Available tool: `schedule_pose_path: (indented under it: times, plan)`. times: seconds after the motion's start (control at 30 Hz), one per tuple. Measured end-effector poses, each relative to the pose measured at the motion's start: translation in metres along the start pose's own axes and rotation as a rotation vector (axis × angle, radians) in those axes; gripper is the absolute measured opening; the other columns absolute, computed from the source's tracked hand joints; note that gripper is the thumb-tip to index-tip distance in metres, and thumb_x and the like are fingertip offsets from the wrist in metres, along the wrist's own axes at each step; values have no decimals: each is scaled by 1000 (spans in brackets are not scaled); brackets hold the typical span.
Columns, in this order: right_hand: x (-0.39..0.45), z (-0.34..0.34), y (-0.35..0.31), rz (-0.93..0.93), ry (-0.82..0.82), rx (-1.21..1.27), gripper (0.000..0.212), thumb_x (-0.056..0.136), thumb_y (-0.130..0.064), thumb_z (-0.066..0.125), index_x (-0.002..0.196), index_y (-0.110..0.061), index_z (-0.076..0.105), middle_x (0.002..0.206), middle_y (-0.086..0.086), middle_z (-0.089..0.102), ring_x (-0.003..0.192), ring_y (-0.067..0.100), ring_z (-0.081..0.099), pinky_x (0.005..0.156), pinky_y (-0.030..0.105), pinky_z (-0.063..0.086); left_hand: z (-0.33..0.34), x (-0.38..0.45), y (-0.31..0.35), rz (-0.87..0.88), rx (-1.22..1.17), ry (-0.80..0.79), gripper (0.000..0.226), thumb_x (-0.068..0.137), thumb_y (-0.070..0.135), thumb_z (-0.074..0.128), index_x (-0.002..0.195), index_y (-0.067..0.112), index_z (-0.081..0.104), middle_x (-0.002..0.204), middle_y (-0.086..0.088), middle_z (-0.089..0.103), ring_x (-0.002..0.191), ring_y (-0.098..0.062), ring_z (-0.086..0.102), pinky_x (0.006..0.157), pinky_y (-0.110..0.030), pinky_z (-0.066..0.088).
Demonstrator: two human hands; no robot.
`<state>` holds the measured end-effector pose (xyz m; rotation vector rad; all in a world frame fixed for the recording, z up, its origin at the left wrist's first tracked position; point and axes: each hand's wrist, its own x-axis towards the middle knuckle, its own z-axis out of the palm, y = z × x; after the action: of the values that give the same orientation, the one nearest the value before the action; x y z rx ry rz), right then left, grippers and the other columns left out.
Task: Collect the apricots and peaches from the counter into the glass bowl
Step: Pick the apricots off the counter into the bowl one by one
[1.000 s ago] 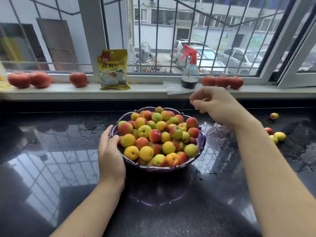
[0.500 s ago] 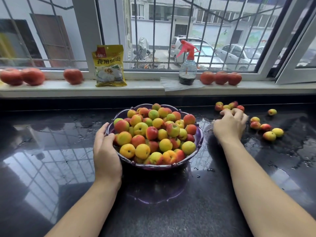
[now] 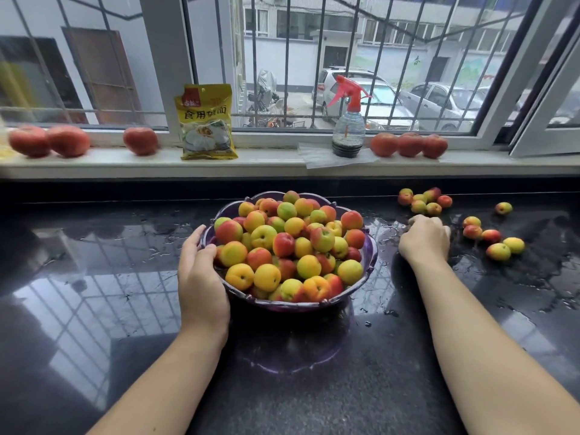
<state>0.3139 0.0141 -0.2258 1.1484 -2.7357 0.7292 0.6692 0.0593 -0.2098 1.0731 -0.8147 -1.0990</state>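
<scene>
Beside the heaped bowl (image 3: 372, 252), the right hand (image 3: 424, 240) rests on the wet counter (image 3: 408, 356).

Soft daylight from the window (image 3: 345, 64) glares off the wet counter (image 3: 94, 293) (edges bend).

Purple glass bowl (image 3: 372, 255), heaped with fruit

Left hand (image 3: 201, 277) grips its near-left rim; loose apricots (image 3: 423, 202) lie just beyond and right of the right hand (image 3: 425, 240).

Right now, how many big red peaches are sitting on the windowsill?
6. Two peaches sit together at the sill's far left, one left of the yellow packet, three right of the spray bottle. More may lie off-frame.
</scene>
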Motion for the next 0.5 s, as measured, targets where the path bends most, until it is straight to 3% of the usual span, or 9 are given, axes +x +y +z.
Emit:
schedule_pose_path:
  times: [0.07, 0.13, 0.23, 0.33, 0.5]
  plan:
    - [-2, -12, -13, -43, 1, 145, 35, 92, -14, 61, 126, -12, 68, 130, 22, 61, 121, 43, 52, 104, 39, 41, 0, 0, 0, -2, 3, 2, 37, 105, 21, 46, 136, 36, 60, 128, 7, 67, 120, -16, 66, 106, -50, 56]
    - [-7, -40, -39, -125, -28, 442, 39, 92, -22, 68, 130, -14, 64, 124, 14, 66, 116, 35, 59, 102, 40, 47, 1, 0, 1, -4, 14, 6, 38, 107, 19, 45, 138, 35, 60, 128, 9, 66, 120, -14, 65, 107, -49, 55]
    - [-33, -93, -87, -383, -157, 823, 38, 89, -31, 76, 121, -18, 63, 111, 1, 68, 102, 18, 68, 91, 36, 55, 2, -2, 4, -2, 26, 4, 38, 105, 22, 46, 137, 35, 60, 128, 10, 66, 122, -14, 64, 108, -49, 54]
    - [-72, -112, -118, -662, -412, 756, 28, 90, -34, 75, 113, -22, 66, 103, -5, 72, 95, 8, 70, 83, 26, 56, 2, -6, 8, -10, 28, -4, 46, 91, 34, 49, 136, 38, 61, 131, 8, 66, 123, -16, 65, 108, -50, 54]
    - [-88, -86, -132, -754, -373, 517, 16, 90, -32, 75, 105, -28, 71, 98, -14, 69, 92, 1, 64, 79, 23, 53, 2, -5, 9, -5, 28, -4, 50, 92, 33, 49, 141, 33, 60, 132, 9, 64, 124, -16, 63, 105, -44, 55]
